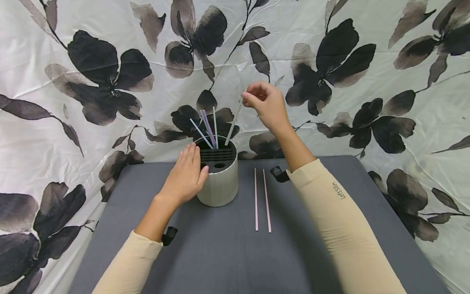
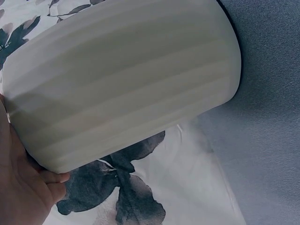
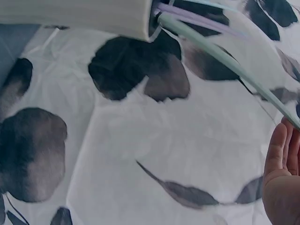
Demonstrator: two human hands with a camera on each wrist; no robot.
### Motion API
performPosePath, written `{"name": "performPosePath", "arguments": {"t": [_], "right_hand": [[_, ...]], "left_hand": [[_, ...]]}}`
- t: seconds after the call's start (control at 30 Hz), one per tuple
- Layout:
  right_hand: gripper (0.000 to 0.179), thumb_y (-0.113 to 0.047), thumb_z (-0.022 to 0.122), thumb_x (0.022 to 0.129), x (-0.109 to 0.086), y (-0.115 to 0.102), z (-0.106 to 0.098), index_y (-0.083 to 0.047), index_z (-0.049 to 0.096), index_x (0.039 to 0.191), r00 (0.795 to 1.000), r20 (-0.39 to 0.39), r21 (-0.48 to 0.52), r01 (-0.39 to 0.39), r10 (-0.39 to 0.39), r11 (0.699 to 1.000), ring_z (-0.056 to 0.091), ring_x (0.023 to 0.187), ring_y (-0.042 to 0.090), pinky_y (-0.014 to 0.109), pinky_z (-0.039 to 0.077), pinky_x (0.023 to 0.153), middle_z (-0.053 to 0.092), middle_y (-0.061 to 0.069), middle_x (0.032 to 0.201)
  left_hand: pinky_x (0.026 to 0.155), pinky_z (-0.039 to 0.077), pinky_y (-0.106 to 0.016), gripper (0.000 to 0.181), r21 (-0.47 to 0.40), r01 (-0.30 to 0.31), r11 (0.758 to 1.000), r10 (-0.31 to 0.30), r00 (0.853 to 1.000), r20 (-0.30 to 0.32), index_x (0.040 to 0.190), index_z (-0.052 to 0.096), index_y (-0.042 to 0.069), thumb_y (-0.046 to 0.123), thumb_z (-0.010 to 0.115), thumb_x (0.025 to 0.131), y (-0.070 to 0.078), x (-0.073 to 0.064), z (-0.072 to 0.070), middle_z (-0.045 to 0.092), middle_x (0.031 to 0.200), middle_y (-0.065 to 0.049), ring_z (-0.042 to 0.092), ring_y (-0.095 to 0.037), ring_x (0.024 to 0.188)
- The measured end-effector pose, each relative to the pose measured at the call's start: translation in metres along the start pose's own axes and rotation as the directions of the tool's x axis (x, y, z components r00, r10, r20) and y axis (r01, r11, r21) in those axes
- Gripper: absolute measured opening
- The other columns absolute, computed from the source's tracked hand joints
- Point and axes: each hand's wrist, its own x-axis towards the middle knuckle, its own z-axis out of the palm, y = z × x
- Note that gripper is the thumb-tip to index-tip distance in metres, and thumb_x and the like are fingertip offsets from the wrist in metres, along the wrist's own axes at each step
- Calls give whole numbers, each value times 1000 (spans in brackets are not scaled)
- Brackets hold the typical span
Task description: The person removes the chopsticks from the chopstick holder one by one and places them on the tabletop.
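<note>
My right hand [image 1: 267, 107] pinches the upper end of a pale green straw [image 1: 235, 121] between thumb and fingertips. The straw slants down, its lower end inside the back of a cream ribbed holder [image 1: 219, 190]. Against the holder's left side and rim rests my left hand [image 1: 185, 173], fingers straight and close together, thumb over the front edge. Blue, purple and light green straws [image 1: 208, 130] stand in the rear opening. From the right wrist view, the green straw [image 3: 225, 58] runs from the holder's mouth to my fingers. The ribbed wall [image 2: 122, 79] fills much of the left wrist view.
Two pink straws [image 1: 256, 200] lie side by side on the grey table [image 1: 227, 253], right of the holder. Black slotted and round-holed dividers [image 1: 219, 165] cover the holder's front part. A floral cloth [image 1: 235, 53] hangs close behind the table.
</note>
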Motion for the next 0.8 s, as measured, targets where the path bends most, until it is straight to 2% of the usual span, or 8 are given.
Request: {"name": "performPosePath", "arguments": {"t": [0.23,0.37,0.47,0.6,0.8], "right_hand": [[12,-10,76,94,-7,-17,-31,-5,70,102,994,-108,-21,25,-28,999,74,81,14,23,62,80,72,3,92],[16,-9,76,93,-17,-18,-50,-2,70,106,992,-125,-15,13,-15,1000,75,83,15,23,62,81,72,5,93],[20,-9,76,93,-28,-13,-62,2,69,108,992,-124,-38,-7,2,999,75,82,15,23,62,80,72,5,93],[18,-12,75,94,-45,2,-77,-2,68,107,992,-118,-104,-62,49,993,75,82,12,21,61,80,72,1,94],[21,-18,72,97,-72,33,-97,-2,67,111,982,-98,-205,-177,159,963,74,81,8,23,62,79,73,-3,96]], "left_hand": [[129,16,-55,71,-9,-9,1000,9,1000,7,158,24,-13,37,35,108,-2,-4,-2,18,168,-31,17,-44,158],[129,17,-55,71,-15,-14,1000,14,1000,9,158,24,-13,37,35,108,-4,-6,-3,19,168,-31,17,-44,158],[129,17,-55,71,-18,-15,1000,15,1000,11,158,24,-13,37,35,108,-4,-8,-4,17,168,-31,16,-44,158],[129,16,-56,71,-22,-23,999,23,1000,12,158,24,-13,37,35,109,-4,-11,-5,17,168,-30,15,-44,158],[128,16,-57,70,-27,-31,999,31,999,23,158,23,-14,35,34,109,-5,-12,-5,17,168,-31,15,-45,158]]}}
